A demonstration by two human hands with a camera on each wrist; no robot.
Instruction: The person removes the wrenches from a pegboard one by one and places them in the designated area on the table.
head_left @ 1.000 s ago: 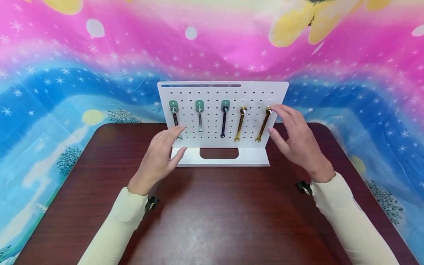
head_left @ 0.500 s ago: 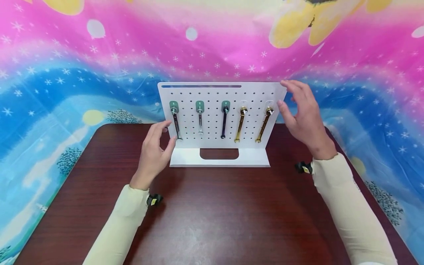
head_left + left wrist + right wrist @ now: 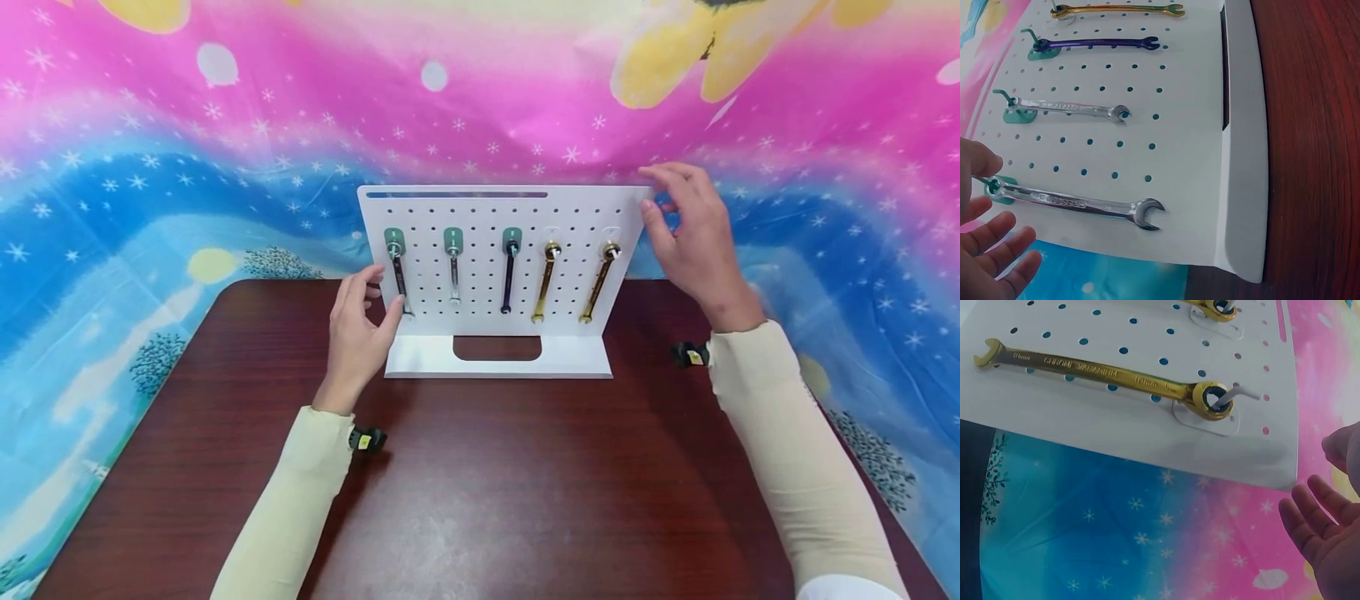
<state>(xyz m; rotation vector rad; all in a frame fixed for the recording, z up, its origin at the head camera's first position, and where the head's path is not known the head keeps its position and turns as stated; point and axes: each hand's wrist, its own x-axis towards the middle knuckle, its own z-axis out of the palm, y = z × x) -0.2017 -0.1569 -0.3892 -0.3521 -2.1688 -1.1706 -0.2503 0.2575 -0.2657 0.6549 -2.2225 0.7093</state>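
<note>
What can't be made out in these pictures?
Head: part of the left edge of the white pegboard, behind the left hand.
Left wrist: lettering on the larger chrome combination wrench, too blurred to read.
Right wrist: most of the upper gold combination wrench, cut off by the top edge.
Right wrist: part of the right hand, cut off by the right edge.

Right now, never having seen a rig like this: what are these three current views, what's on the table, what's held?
No machine here: these are a person's bare hands, the left hand and the right hand. The wide picture comes from a head-worn camera looking down; the two close-ups come from one camera on each wrist. On the dark table stands a white pegboard, with two silver wrenches, a purple wrench and two gold wrenches hanging on it. Neither hand holds anything; each is beside one side of the board.
</note>
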